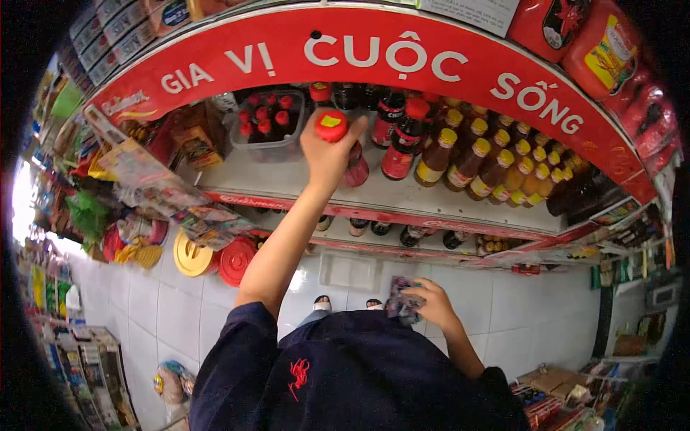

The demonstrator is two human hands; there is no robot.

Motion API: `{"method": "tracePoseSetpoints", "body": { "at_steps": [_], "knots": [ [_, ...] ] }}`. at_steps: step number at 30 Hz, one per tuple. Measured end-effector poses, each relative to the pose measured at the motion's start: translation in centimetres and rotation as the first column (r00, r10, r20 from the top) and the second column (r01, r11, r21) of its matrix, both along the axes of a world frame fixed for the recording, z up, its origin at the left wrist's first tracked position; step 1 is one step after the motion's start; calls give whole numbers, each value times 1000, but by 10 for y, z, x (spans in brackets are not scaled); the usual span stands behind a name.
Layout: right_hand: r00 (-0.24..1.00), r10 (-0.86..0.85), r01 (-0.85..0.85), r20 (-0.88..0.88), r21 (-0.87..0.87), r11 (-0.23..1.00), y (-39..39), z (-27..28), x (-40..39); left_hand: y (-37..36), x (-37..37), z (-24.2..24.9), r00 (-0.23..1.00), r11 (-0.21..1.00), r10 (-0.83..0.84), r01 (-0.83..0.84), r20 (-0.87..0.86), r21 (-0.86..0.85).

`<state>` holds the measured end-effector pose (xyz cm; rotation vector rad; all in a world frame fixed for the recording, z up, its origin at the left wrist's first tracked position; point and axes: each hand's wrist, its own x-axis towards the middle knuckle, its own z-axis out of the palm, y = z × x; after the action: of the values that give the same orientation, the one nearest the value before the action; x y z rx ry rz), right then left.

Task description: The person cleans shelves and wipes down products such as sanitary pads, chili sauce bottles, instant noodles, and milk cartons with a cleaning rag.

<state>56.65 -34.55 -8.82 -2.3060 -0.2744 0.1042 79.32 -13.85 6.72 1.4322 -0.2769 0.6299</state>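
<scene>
My left hand [325, 154] is raised to the white shelf [287, 183] and wraps the neck of a dark red sauce bottle [357, 171] with a red cap and a yellow sticker on top. The bottle stands upright on the shelf in front of other red-capped bottles [395, 144]. My right hand [433, 303] is low, near my waist, and holds a small dark patterned bundle [402, 302], either cloth or a packet. My dark blue shirt [345, 373] fills the bottom of the view.
Rows of yellow-capped brown bottles [496, 169] fill the shelf's right side. A clear tub of small red-capped bottles [269, 126] sits at the left. A red sign [374, 54] arches above. Hanging packets [144, 172], lower shelves and a white tiled floor [172, 302] surround me.
</scene>
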Motion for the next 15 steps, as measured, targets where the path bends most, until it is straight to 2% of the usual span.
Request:
{"method": "tracePoseSetpoints", "body": {
  "at_steps": [1,3,6,9,10,11,14,15],
  "knots": [
    [1000,-22,22,0,-4,1000,-5,7,-9,-8,14,-8,999,999,20,-21,34,33],
    [977,-207,206,-49,-20,978,-14,13,-27,-19,31,-12,999,998,-2,-1,46,69],
    [952,-305,305,-10,5,952,-17,7,-45,-31,49,-20,997,994,-36,28,68,109],
    [948,-314,314,-56,-11,949,-7,12,-47,-40,54,-25,995,990,-97,97,-5,104],
    [949,-302,300,-94,-28,953,-3,12,-47,-42,56,-27,997,989,-73,68,36,129],
    [950,-308,304,-54,-71,950,1,9,-47,-43,57,-26,996,987,-50,38,77,154],
    [946,-311,311,-91,-19,950,12,9,-42,-45,60,-22,990,992,-68,54,125,117],
    [948,-301,303,-106,-1,953,13,11,-41,-43,59,-21,985,982,-133,117,109,145]
  ]
}}
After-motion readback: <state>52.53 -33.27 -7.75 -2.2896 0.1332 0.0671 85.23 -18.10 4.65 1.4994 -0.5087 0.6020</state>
